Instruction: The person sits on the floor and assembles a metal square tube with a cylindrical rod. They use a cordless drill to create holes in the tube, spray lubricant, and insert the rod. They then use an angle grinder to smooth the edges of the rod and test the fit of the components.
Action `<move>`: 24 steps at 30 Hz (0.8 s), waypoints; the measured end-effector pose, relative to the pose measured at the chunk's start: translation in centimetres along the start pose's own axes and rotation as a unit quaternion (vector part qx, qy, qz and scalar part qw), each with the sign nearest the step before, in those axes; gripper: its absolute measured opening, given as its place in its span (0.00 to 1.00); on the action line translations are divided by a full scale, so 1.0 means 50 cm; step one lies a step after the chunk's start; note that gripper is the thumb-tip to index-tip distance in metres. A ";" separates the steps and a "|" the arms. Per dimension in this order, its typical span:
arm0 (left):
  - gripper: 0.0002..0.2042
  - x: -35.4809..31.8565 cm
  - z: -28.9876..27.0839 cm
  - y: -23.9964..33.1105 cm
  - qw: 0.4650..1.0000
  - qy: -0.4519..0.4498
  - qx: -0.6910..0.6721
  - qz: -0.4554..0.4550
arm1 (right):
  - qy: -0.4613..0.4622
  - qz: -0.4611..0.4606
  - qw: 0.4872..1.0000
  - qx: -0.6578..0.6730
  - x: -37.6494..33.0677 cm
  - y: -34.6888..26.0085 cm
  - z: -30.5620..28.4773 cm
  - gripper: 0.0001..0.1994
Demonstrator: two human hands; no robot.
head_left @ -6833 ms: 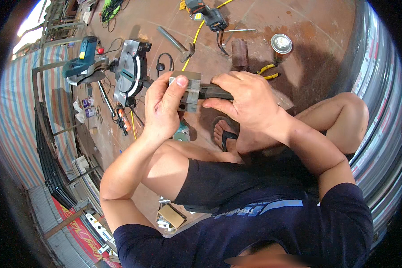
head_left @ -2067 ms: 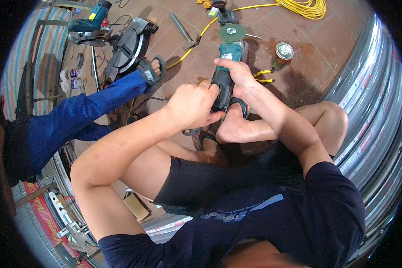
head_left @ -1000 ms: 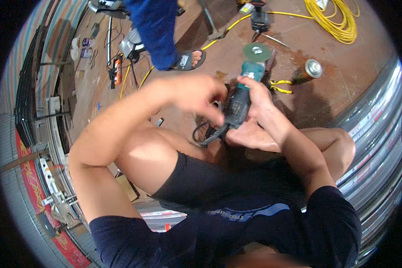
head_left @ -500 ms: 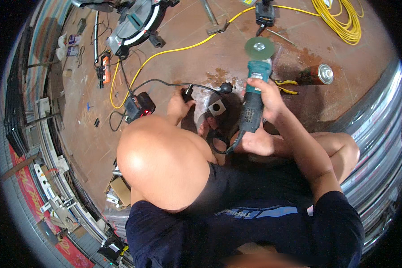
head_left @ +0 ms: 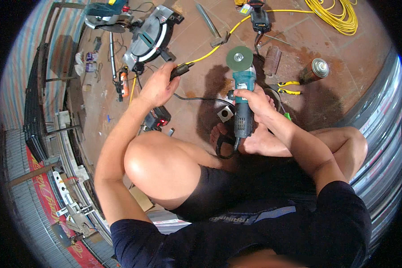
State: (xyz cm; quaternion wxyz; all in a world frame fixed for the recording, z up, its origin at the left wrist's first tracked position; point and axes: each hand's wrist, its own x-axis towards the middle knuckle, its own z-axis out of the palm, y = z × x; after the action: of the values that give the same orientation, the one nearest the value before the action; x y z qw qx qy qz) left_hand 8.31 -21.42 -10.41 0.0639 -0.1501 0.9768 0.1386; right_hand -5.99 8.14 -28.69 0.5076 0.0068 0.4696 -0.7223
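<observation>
Teal and grey angle grinder with a green disc (head_left: 242,96) sits at centre frame, disc end pointing toward the top; the right hand (head_left: 257,102) is wrapped around its body, fingers closed over the casing just below the disc. The left hand (head_left: 158,85), at centre left, is clenched on a black plug joined to a yellow cable (head_left: 182,70), which protrudes past the fingers toward the upper right. A small square metal plate (head_left: 225,114) lies on the brown floor (head_left: 201,85) just left of the grinder. A spray can (head_left: 315,70) and yellow-handled pliers (head_left: 286,87) lie right; a mitre saw (head_left: 149,33) upper left.
</observation>
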 end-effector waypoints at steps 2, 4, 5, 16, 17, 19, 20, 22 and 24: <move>0.20 0.037 -0.054 0.060 0.999 -0.040 -0.013 0.001 | -0.020 -0.002 1.000 -0.001 -0.001 -0.002 0.006 0.16; 0.21 0.069 -0.058 0.110 0.999 -0.029 -0.026 0.034 | -0.013 0.007 1.000 -0.012 -0.002 -0.003 0.007 0.16; 0.23 0.087 -0.048 0.127 0.998 -0.059 -0.033 0.009 | -0.025 0.002 1.000 -0.008 -0.002 -0.004 0.006 0.17; 0.22 0.110 0.102 0.128 0.994 -0.052 -0.100 0.014 | -0.029 -0.004 0.999 -0.039 0.001 0.000 -0.003 0.21; 0.22 0.110 0.109 0.126 0.993 -0.043 -0.102 0.031 | -0.037 0.002 0.999 -0.038 0.002 0.001 -0.003 0.21; 0.23 0.114 0.122 0.126 0.992 -0.026 -0.106 0.066 | -0.026 0.014 0.999 -0.043 0.003 0.002 -0.002 0.21; 0.23 0.114 0.127 0.125 0.992 -0.048 -0.111 0.042 | -0.034 0.009 0.999 -0.034 0.002 0.003 -0.002 0.21; 0.24 0.115 0.130 0.122 0.989 -0.088 -0.120 -0.005 | -0.044 0.010 0.999 -0.024 0.001 0.003 -0.001 0.22; 0.24 0.115 0.133 0.120 0.988 -0.050 -0.143 0.009 | -0.046 0.025 0.999 -0.013 -0.002 0.001 0.000 0.22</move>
State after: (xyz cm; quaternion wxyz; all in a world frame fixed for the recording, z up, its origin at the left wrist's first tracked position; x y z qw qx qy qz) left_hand 1.56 -15.55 -16.20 0.0893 -0.1417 0.9437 0.2851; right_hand -5.90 8.23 -28.67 0.5463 -0.0211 0.4551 -0.7028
